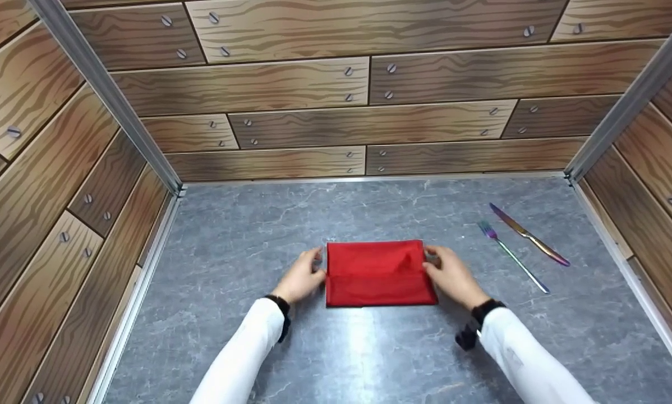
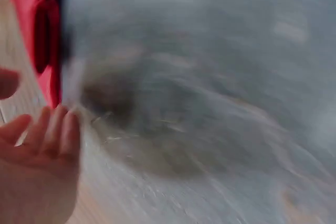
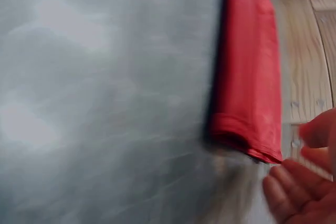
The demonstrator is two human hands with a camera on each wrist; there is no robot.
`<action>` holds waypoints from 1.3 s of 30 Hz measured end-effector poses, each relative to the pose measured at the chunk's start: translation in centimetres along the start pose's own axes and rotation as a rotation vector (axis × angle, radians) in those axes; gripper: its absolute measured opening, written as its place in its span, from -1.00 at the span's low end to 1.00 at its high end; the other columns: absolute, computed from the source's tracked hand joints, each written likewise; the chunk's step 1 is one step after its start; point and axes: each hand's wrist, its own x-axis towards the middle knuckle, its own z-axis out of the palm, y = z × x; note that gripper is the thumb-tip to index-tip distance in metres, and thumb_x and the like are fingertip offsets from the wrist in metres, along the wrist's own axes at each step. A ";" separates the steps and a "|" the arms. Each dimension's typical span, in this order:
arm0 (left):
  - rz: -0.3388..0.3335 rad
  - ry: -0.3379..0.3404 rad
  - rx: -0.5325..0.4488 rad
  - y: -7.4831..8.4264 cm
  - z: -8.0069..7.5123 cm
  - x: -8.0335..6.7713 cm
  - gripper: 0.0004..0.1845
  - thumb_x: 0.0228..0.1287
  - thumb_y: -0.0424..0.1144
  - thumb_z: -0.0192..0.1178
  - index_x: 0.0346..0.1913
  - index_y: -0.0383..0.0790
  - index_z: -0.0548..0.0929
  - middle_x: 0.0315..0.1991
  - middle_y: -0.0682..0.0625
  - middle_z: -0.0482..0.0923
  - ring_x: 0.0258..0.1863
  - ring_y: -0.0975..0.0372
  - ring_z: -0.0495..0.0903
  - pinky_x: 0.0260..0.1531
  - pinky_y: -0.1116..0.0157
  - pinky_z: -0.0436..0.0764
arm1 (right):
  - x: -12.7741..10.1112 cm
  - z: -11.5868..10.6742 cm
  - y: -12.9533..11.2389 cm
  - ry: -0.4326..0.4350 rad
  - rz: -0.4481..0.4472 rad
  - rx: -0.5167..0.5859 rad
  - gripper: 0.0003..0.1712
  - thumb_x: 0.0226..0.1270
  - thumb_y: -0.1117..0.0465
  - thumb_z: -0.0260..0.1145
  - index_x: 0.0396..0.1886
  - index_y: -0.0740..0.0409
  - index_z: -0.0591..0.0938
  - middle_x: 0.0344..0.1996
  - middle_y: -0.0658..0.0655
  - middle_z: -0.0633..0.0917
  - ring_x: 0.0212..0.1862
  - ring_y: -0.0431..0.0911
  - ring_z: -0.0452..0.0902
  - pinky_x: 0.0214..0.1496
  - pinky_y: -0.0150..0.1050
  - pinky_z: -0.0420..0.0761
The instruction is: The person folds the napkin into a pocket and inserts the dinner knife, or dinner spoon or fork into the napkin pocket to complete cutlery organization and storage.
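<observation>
A red cloth napkin [image 1: 376,273], folded into a rectangle, lies flat on the grey marbled tabletop [image 1: 246,235]. My left hand [image 1: 304,276] sits at its left edge, and the blurred left wrist view shows straight fingers [image 2: 52,135] just short of the cloth [image 2: 38,35]. At the napkin's right edge is my right hand [image 1: 451,276]. In the right wrist view its loosely bent fingers [image 3: 299,182] are beside the corner of the cloth [image 3: 247,77], gripping nothing. Both arms wear white sleeves.
An iridescent fork [image 1: 512,256] and a knife [image 1: 529,235] lie on the table to the right of the napkin. Wood-patterned walls [image 1: 336,101] with metal corner posts close in the table at the back and on both sides.
</observation>
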 end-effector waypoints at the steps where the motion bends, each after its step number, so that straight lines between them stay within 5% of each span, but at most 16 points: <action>1: -0.024 -0.016 -0.040 0.0 -0.2 0.3 -0.31 0.34 -0.36 0.21 0.51 -0.40 0.30 0.25 -0.29 0.54 0.13 -0.05 0.62 0.19 0.01 0.62 | 0.4 -0.1 0.0 -0.024 0.028 0.034 -0.37 0.44 0.27 0.29 0.42 0.46 0.41 0.24 0.47 0.57 0.15 0.25 0.63 0.24 0.14 0.62; 5: -0.074 -0.095 -0.104 0.2 -0.6 1.1 -0.22 0.32 -0.33 0.30 0.52 -0.47 0.24 0.20 -0.33 0.58 0.13 -0.08 0.62 0.24 0.00 0.59 | 1.5 -0.4 0.1 -0.120 0.100 0.098 -0.13 0.32 0.26 0.37 0.49 0.55 0.23 0.26 0.51 0.51 0.18 0.25 0.54 0.30 0.09 0.54; 10: -0.082 -0.105 -0.059 0.4 -0.4 1.7 -0.22 0.24 -0.35 0.36 0.47 -0.52 0.29 0.11 -0.33 0.64 0.16 -0.10 0.61 0.33 -0.01 0.53 | 2.0 -0.5 0.1 -0.159 0.152 0.084 -0.06 0.20 0.31 0.42 0.50 0.54 0.21 0.21 0.48 0.50 0.30 0.29 0.40 0.47 0.18 0.38; 14: -0.123 -0.087 -0.024 0.8 -0.2 2.0 -0.26 0.20 -0.37 0.38 0.41 -0.52 0.35 0.02 -0.28 0.67 0.04 -0.02 0.64 0.20 0.09 0.60 | 2.1 -0.1 -0.2 -0.140 0.167 0.046 -0.12 0.20 0.35 0.42 0.47 0.53 0.27 0.11 0.43 0.51 0.24 0.27 0.43 0.40 0.15 0.44; 18: -0.181 -0.071 -0.037 1.3 -0.1 2.1 -0.35 0.16 -0.41 0.38 0.31 -0.49 0.40 -0.08 -0.24 0.69 -0.17 0.10 0.63 -0.07 0.25 0.62 | 2.1 0.3 -0.6 -0.118 0.197 0.065 -0.16 0.18 0.40 0.43 0.43 0.54 0.31 -0.11 0.30 0.55 0.00 0.12 0.50 0.10 -0.10 0.55; 26: -0.182 -0.107 -0.038 1.8 -0.2 1.8 -0.72 0.09 -0.49 0.28 -0.10 -0.47 0.56 -0.43 -0.02 0.62 -0.48 0.30 0.45 -0.46 0.47 0.40 | 2.2 0.4 -1.1 -0.125 0.290 0.138 -0.38 0.14 0.44 0.44 0.18 0.51 0.41 -0.27 0.21 0.56 -0.22 -0.02 0.50 -0.24 -0.34 0.49; 32: -0.157 -0.094 -0.026 1.7 0.1 1.8 -0.83 0.07 -0.51 0.23 -0.23 -0.45 0.57 -0.45 0.06 0.47 -0.48 0.29 0.40 -0.45 0.46 0.37 | 2.2 0.5 -1.0 -0.111 0.300 0.171 -0.55 0.11 0.46 0.46 -0.03 0.48 0.50 -0.31 0.15 0.52 -0.22 -0.05 0.46 -0.26 -0.37 0.47; 39: -0.148 -0.054 -0.089 1.2 0.5 1.6 -0.65 0.09 -0.55 0.24 -0.01 -0.47 0.52 -0.28 -0.14 0.59 -0.35 0.25 0.45 -0.33 0.44 0.44 | 1.8 1.1 -0.5 -0.047 0.251 0.183 -0.70 0.10 0.51 0.44 -0.25 0.29 0.50 -0.30 0.16 0.59 -0.19 -0.04 0.50 -0.21 -0.36 0.48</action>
